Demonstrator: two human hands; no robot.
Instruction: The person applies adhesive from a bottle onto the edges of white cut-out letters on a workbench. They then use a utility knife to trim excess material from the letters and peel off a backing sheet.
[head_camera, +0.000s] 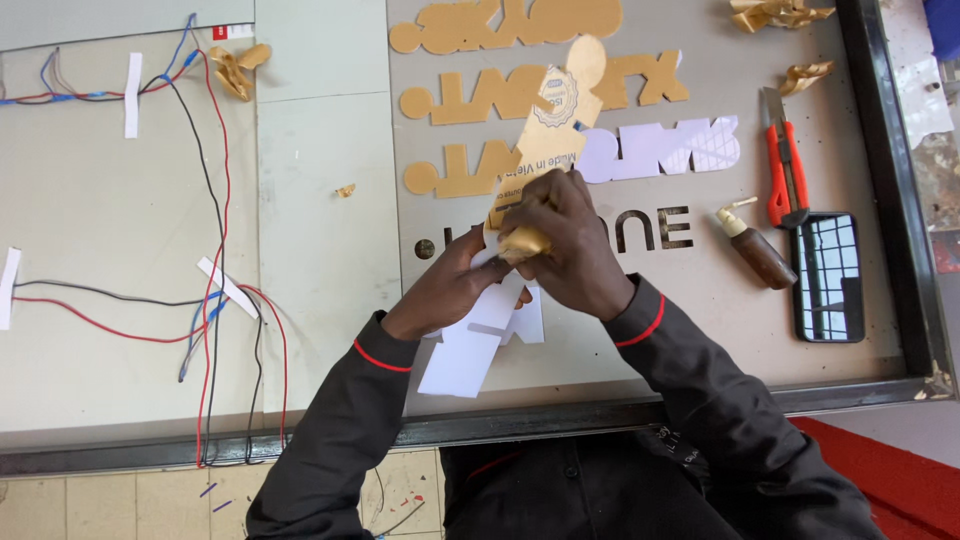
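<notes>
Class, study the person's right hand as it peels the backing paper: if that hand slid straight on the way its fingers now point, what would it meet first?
The right hand points leftward toward the left hand, which it already touches around the cut-out piece. It would press into that hand's fingers first, though depth is hard to judge from above.
</notes>
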